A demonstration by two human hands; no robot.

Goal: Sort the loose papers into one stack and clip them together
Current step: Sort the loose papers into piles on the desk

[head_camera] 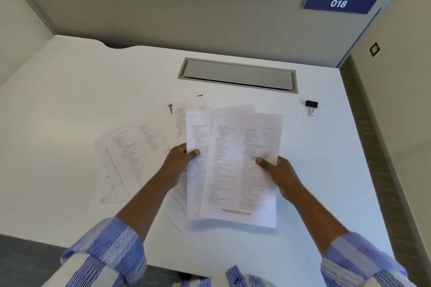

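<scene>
Above desk [70, 105]: L hand [178, 163] & R hand [278, 175] pinching sheets [238, 165].

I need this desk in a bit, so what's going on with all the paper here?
A person is gathering printed papers at a white desk. The left hand and right hand each grip pages, which overlap just above the desk. More loose sheets lie fanned out beneath them and to the left. The black binder clip sits untouched off to the right, so nothing is clipped yet.
</scene>
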